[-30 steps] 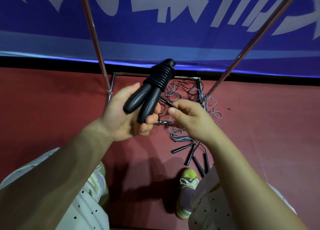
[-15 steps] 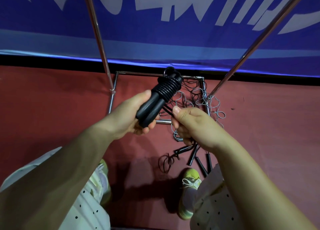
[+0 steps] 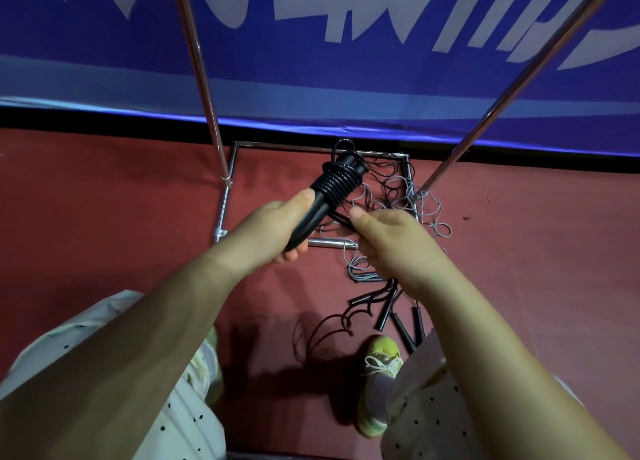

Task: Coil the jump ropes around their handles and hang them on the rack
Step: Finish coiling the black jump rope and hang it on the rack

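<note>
My left hand (image 3: 273,229) grips a pair of black jump-rope handles (image 3: 313,213) held together, pointing up and to the right. Black rope (image 3: 337,184) is wound in tight turns around their upper half, with a small loop sticking out at the top. My right hand (image 3: 391,241) pinches the loose black rope end just right of the handles. The metal rack (image 3: 221,213) stands on the red floor in front of me, its two poles rising to the upper left and upper right.
A tangle of grey and black ropes (image 3: 398,196) lies inside the rack's base frame. Several loose black handles (image 3: 398,315) lie on the floor near my right shoe (image 3: 379,387). A blue banner (image 3: 311,61) hangs behind the rack.
The wound handles have tilted down and moved right, toward the rack base. My right hand shifted up against them, pinching the rope end. A black rope loop now shows on the floor near my shoe.
</note>
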Available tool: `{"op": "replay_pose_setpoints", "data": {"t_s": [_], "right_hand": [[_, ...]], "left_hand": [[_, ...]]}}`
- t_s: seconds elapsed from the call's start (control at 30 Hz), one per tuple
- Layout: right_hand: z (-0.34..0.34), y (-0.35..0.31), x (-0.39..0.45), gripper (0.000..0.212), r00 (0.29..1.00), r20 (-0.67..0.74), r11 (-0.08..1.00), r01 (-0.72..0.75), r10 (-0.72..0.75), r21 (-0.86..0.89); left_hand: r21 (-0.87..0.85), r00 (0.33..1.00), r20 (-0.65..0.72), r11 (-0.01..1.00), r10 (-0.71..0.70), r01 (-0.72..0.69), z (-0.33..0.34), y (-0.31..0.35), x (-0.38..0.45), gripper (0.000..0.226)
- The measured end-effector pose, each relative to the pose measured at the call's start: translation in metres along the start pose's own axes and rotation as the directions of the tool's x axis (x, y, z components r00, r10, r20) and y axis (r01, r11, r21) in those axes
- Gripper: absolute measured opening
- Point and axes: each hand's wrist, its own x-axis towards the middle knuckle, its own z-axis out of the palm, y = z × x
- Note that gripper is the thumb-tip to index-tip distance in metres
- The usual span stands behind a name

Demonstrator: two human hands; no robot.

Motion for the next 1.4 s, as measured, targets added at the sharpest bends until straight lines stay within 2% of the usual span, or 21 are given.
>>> {"op": "replay_pose_setpoints", "data": {"t_s": [0.07, 0.1, 0.23, 0.37, 0.43, 0.57, 0.63, 0.67, 0.73, 0.77, 0.8, 0.83, 0.9, 0.97, 1.07, 1.13, 1.27, 1.4], "right_hand": [[0.003, 0.001, -0.001, 0.052, 0.999, 0.004, 0.989, 0.038, -0.038, -0.141], [0.003, 0.001, -0.001, 0.055, 0.999, 0.002, 0.988, 0.047, -0.047, -0.148], [0.002, -0.005, -0.004, 0.073, 0.999, 0.036, 0.998, -0.020, 0.018, 0.057], [0.008, -0.009, -0.006, 0.060, 0.998, 0.008, 0.990, -0.056, 0.056, 0.130], [0.010, -0.009, -0.006, 0.054, 0.997, -0.071, 0.999, -0.022, 0.025, 0.043], [0.012, -0.003, -0.003, 0.058, 0.962, -0.233, 0.972, 0.089, -0.140, -0.217], [0.011, -0.002, -0.001, 0.061, 0.949, -0.243, 0.963, 0.146, -0.201, -0.226], [0.011, -0.002, 0.000, 0.060, 0.945, -0.240, 0.964, 0.176, -0.222, -0.199], [0.010, 0.001, 0.002, 0.050, 0.946, -0.228, 0.973, 0.212, -0.229, -0.093], [0.009, 0.002, 0.003, 0.046, 0.950, -0.209, 0.973, 0.228, -0.232, -0.044], [0.008, 0.003, 0.003, 0.046, 0.953, -0.183, 0.970, 0.242, -0.240, -0.010], [0.008, 0.003, 0.003, 0.050, 0.956, -0.159, 0.967, 0.253, -0.248, 0.011], [0.007, 0.005, 0.004, 0.060, 0.962, -0.125, 0.968, 0.249, -0.245, 0.021], [0.006, 0.006, 0.006, 0.054, 0.974, -0.074, 0.976, 0.217, -0.215, 0.023], [0.005, 0.009, 0.007, 0.054, 0.967, 0.169, 0.981, 0.179, -0.188, 0.067], [0.003, 0.011, 0.006, 0.051, 0.951, 0.246, 0.979, 0.162, -0.190, 0.127], [-0.006, 0.007, 0.004, 0.011, 0.951, 0.241, 0.980, 0.172, -0.192, 0.102], [-0.013, 0.009, 0.004, 0.023, 0.966, 0.172, 0.980, 0.197, -0.193, -0.006]], "left_hand": [[0.048, 1.000, -0.022, 0.999, 0.004, -0.003, -0.001, -0.006, 0.001, 0.049], [0.057, 1.000, -0.028, 0.998, 0.004, -0.002, -0.001, -0.008, 0.002, 0.046], [0.102, 1.000, -0.014, 0.995, 0.005, -0.004, 0.001, -0.009, 0.003, 0.039], [0.163, 0.999, 0.023, 0.985, 0.050, -0.053, 0.003, -0.010, 0.003, 0.036], [0.178, 0.996, 0.043, 0.981, 0.075, -0.082, 0.004, -0.010, 0.002, 0.038], [0.181, 0.992, 0.078, 0.978, 0.096, -0.108, 0.005, -0.003, -0.005, 0.040], [0.017, 0.984, 0.179, 1.000, 0.015, -0.018, 0.006, 0.004, -0.011, 0.043], [-0.124, 0.961, 0.269, 0.988, -0.058, 0.095, 0.006, 0.008, -0.015, 0.047], [-0.361, 0.848, 0.511, 0.860, -0.141, 0.361, 0.009, 0.013, -0.022, 0.068], [-0.432, 0.781, 0.613, 0.777, -0.119, 0.458, 0.012, 0.013, -0.025, 0.075], [-0.475, 0.735, 0.672, 0.712, -0.086, 0.517, 0.015, 0.012, -0.027, 0.078], [-0.498, 0.718, 0.692, 0.677, -0.065, 0.541, 0.018, 0.010, -0.028, 0.079], [-0.509, 0.731, 0.680, 0.676, -0.063, 0.532, 0.020, 0.011, -0.028, 0.074], [-0.506, 0.768, 0.636, 0.711, -0.075, 0.489, 0.016, 0.013, -0.023, 0.069], [-0.522, 0.811, 0.576, 0.718, -0.100, 0.460, 0.006, 0.012, -0.016, 0.067], [-0.541, 0.817, 0.569, 0.705, -0.093, 0.458, 0.000, 0.010, -0.014, 0.067], [-0.522, 0.793, 0.607, 0.722, -0.060, 0.454, -0.008, 0.011, -0.016, 0.069], [-0.546, 0.776, 0.630, 0.709, -0.003, 0.446, -0.021, 0.009, -0.016, 0.070]]}}
